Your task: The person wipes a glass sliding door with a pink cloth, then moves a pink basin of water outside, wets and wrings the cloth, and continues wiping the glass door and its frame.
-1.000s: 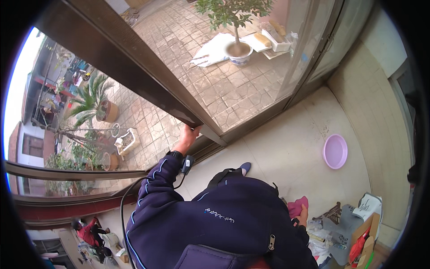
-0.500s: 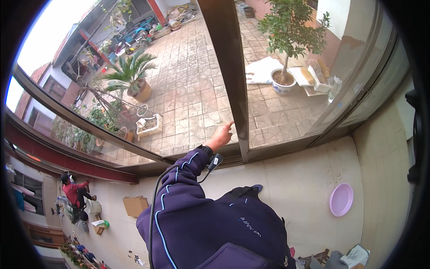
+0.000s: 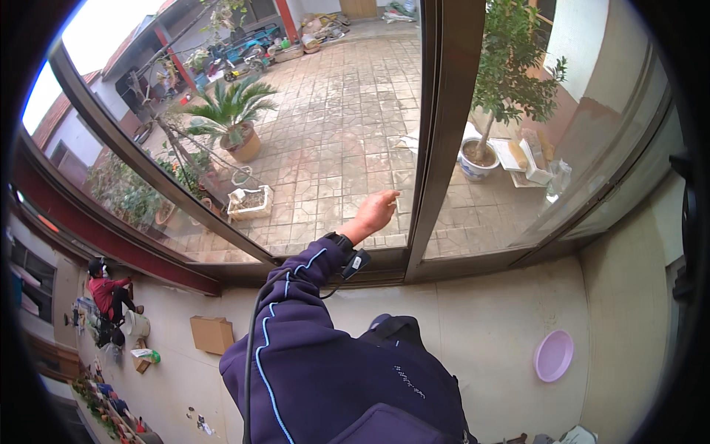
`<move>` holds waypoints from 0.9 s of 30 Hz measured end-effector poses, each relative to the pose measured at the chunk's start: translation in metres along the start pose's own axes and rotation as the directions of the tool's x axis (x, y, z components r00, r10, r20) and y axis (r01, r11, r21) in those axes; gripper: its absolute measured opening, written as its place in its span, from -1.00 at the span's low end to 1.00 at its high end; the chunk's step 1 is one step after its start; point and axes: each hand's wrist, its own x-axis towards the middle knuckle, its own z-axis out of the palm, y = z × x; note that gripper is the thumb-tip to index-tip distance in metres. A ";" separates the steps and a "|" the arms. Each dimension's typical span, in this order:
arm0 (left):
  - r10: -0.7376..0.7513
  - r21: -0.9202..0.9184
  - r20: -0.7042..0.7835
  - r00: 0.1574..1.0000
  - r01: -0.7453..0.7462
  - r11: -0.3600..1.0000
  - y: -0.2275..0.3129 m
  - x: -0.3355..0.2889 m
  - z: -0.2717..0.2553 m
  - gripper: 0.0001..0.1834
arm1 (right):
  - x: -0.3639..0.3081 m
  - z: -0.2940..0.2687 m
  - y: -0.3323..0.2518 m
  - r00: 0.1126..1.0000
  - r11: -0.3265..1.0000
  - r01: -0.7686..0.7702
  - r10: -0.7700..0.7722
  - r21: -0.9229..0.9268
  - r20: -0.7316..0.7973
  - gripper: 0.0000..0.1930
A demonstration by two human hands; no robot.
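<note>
My left hand (image 3: pixel 375 212) reaches out from a dark navy sleeve with light-blue piping. It is bare, with a black band at the wrist. Its fingers are loosely bent and point right, toward the upright brown metal frame (image 3: pixel 436 148) of the glass door. A small gap shows between the fingertips and that frame, and I see nothing held. A small black device (image 3: pixel 356 264) on a cable hangs beside the wrist. My right hand is out of view.
Beyond the glass lie a paved courtyard (image 3: pixel 325 148), a potted palm (image 3: pixel 240 140) and a potted tree (image 3: pixel 477 159). Indoors, a cardboard box (image 3: pixel 211 335) and a pink basin (image 3: pixel 553 356) rest on the pale floor. Far left, a person in red (image 3: pixel 111 292) sits near a white bucket (image 3: pixel 136 324).
My left hand has come off the upright frame, its pointing finger now bent. The whole view has shifted, so the frame leans differently and covers most of the white sheet outside.
</note>
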 end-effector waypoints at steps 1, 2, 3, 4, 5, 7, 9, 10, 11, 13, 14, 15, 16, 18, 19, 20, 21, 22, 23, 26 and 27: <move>0.033 0.025 -0.004 0.999 -0.033 0.999 0.001 0.007 -0.004 -0.70 | -0.002 -0.003 0.005 1.000 1.000 0.009 -0.009 0.008 -0.009 -0.67; 0.106 0.110 -0.054 0.993 -0.099 0.989 0.004 0.013 -0.008 -0.69 | -0.004 -0.005 0.011 1.000 1.000 0.022 -0.022 0.009 -0.004 -0.67; 0.163 0.135 -0.079 0.984 -0.151 0.979 0.006 0.022 -0.013 -0.67 | -0.008 -0.007 0.018 1.000 0.999 0.028 -0.028 0.016 -0.013 -0.67; 0.251 0.157 -0.114 0.961 -0.232 0.960 0.010 0.032 -0.017 -0.65 | -0.012 -0.008 0.024 0.999 0.999 0.033 -0.032 0.028 -0.035 -0.67; 0.339 0.183 -0.155 0.928 -0.311 0.933 0.013 0.043 -0.023 -0.63 | -0.016 -0.008 0.031 0.998 0.999 0.037 -0.035 0.037 -0.049 -0.67; 0.557 0.260 -0.130 0.820 -0.514 0.817 0.020 0.060 -0.035 -0.62 | -0.026 -0.005 0.045 0.997 0.998 0.042 -0.039 0.040 -0.067 -0.66; 0.721 0.341 -0.080 0.688 -0.661 0.668 0.027 0.076 -0.046 -0.62 | -0.036 0.000 0.058 0.993 0.997 0.052 -0.045 0.060 -0.109 -0.66; 0.780 0.380 -0.041 0.625 -0.712 0.591 0.031 0.082 -0.049 -0.62 | -0.042 0.002 0.066 0.992 0.996 0.052 -0.043 0.067 -0.117 -0.66; 0.825 0.415 0.008 0.566 -0.752 0.512 0.034 0.089 -0.051 -0.62 | -0.047 0.005 0.073 0.990 0.996 0.056 -0.046 0.073 -0.133 -0.66; 0.853 0.550 0.102 0.512 -0.743 0.380 0.040 0.100 -0.053 -0.63 | -0.057 0.008 0.089 0.987 0.993 0.064 -0.048 0.098 -0.152 -0.65; 0.864 0.589 0.135 0.485 -0.740 0.324 0.042 0.105 -0.054 -0.64 | -0.060 0.009 0.098 0.985 0.992 0.071 -0.053 0.105 -0.165 -0.65; 0.869 0.629 0.172 0.464 -0.731 0.266 0.044 0.108 -0.054 -0.64 | -0.064 0.008 0.108 0.982 0.991 0.075 -0.054 0.113 -0.178 -0.65; 0.869 0.644 0.215 0.446 -0.733 0.217 0.044 0.111 -0.053 -0.67 | -0.067 0.007 0.118 0.981 0.989 0.082 -0.058 0.122 -0.184 -0.65; 0.867 0.669 0.252 0.430 -0.725 0.165 0.043 0.114 -0.051 -0.67 | -0.074 0.003 0.140 0.978 0.985 0.096 -0.065 0.147 -0.199 -0.64; 0.872 0.679 0.262 0.414 -0.721 0.138 0.043 0.115 -0.050 -0.68 | -0.078 0.000 0.152 0.976 0.981 0.106 -0.072 0.160 -0.205 -0.64; 0.862 0.708 0.289 0.416 -0.699 0.101 0.042 0.115 -0.048 -0.66 | -0.084 -0.004 0.164 0.974 0.978 0.118 -0.081 0.170 -0.213 -0.64; 0.841 0.716 0.333 0.426 -0.695 0.068 0.041 0.115 -0.047 -0.56 | -0.087 -0.006 0.176 0.972 0.973 0.136 -0.095 0.187 -0.217 -0.64; 0.838 0.713 0.343 0.423 -0.698 0.060 0.039 0.115 -0.045 -0.55 | -0.093 -0.008 0.188 0.969 0.968 0.158 -0.114 0.196 -0.219 -0.64; 0.835 0.719 0.349 0.426 -0.693 0.053 0.038 0.115 -0.043 -0.53 | -0.098 -0.009 0.196 0.965 0.962 0.184 -0.137 0.202 -0.225 -0.63; 0.814 0.712 0.374 0.444 -0.700 0.055 0.037 0.116 -0.040 -0.52 | -0.114 -0.005 0.220 0.953 0.947 0.200 -0.130 0.250 -0.272 -0.64; 0.816 0.708 0.375 0.440 -0.704 0.054 0.037 0.116 -0.040 -0.51 | -0.118 -0.002 0.225 0.951 0.944 0.200 -0.123 0.261 -0.282 -0.64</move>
